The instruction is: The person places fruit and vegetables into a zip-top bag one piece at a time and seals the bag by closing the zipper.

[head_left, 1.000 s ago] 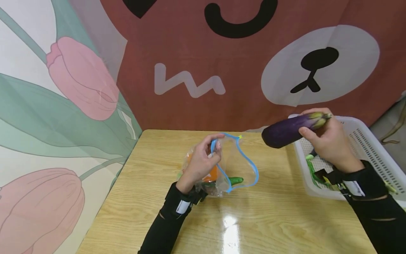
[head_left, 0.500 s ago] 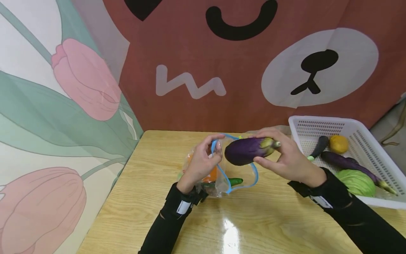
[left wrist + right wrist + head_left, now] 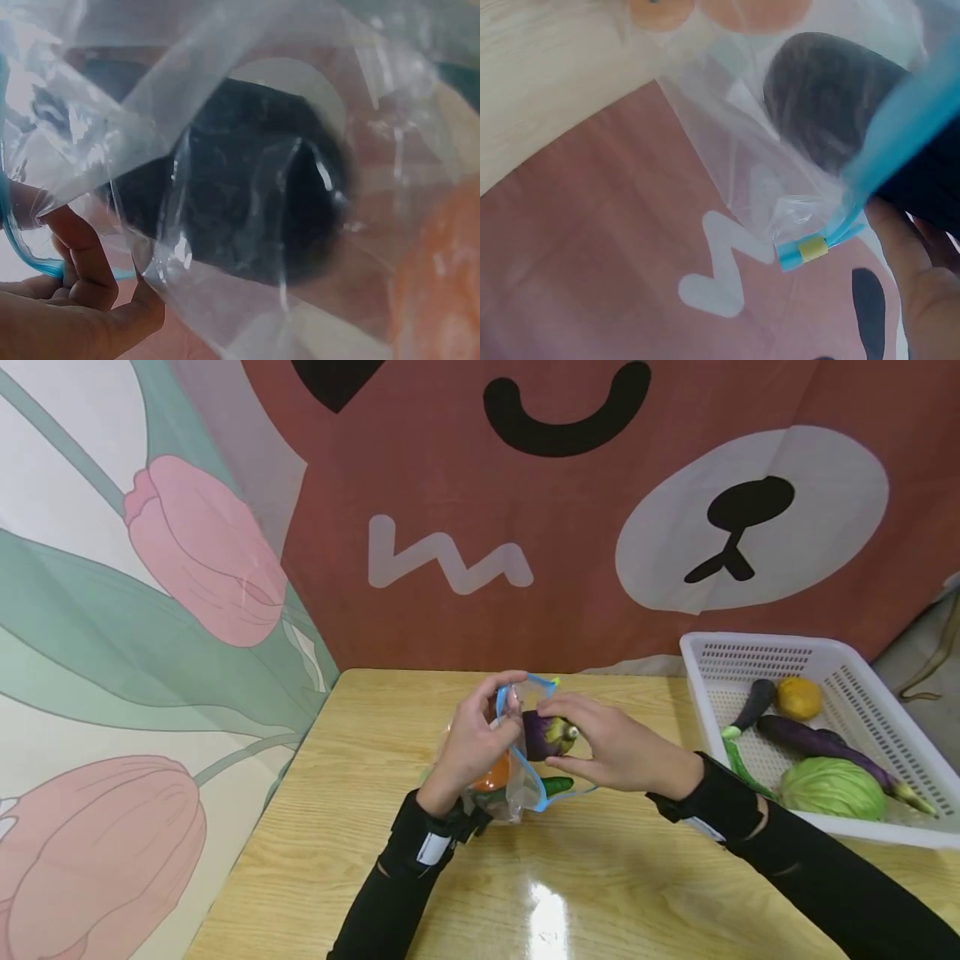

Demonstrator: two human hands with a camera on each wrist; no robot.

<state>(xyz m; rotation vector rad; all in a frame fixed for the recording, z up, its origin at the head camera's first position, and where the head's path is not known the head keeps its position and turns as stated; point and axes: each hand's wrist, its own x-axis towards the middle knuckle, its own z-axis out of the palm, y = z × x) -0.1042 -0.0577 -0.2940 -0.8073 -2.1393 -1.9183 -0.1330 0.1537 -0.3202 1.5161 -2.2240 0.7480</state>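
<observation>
My left hand (image 3: 480, 731) pinches the blue-edged mouth of a clear zip bag (image 3: 528, 772) on the wooden table. An eggplant (image 3: 546, 735) is gripped at its stem end by my right hand (image 3: 607, 743). Its blunt end is inside the bag, seen through the plastic in the left wrist view as a dark eggplant body (image 3: 247, 180). Within the bag lie an orange item (image 3: 492, 774) and a green vegetable (image 3: 557, 786) near the lower edge of the opening. In the right wrist view a yellow slider (image 3: 813, 248) sits at the end of the blue zip strip.
At the right stands a white perforated basket (image 3: 765, 643). It holds a cabbage (image 3: 832, 787), a long eggplant (image 3: 817, 743), a yellow round item (image 3: 798, 698), a dark vegetable with a pale green end (image 3: 752, 703) and a green one. A printed cloth (image 3: 450, 635) hangs behind the table.
My right hand has carried the eggplant left from over the basket and into the bag's mouth. The left hand has stayed nearly still, holding the bag's edge.
</observation>
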